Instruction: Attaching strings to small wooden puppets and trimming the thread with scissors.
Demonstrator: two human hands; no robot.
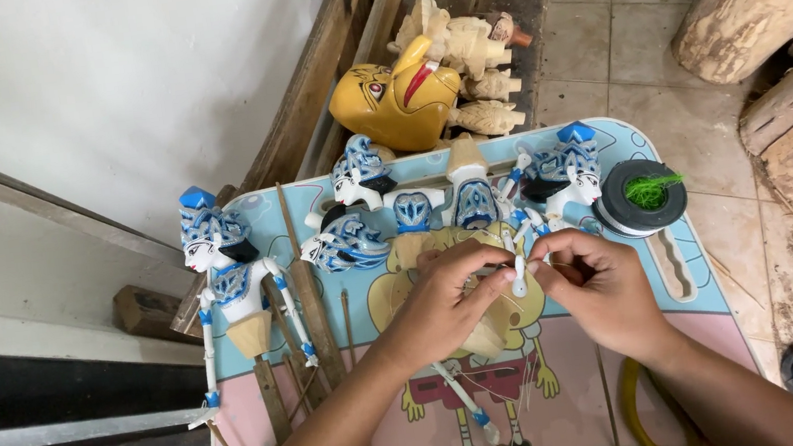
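1. My left hand [441,298] and right hand [601,284] meet mid-counter, fingers [499,276] pinching a small white puppet arm [519,278].
2. Under my left hand lies an unpainted wooden puppet body [490,327].
3. On the far side stand blue-and-white puppet heads [394,203].
4. A finished puppet [226,274] lies at left.
5. A thread spool [640,198] sits at right on the cartoon-printed counter [695,317].
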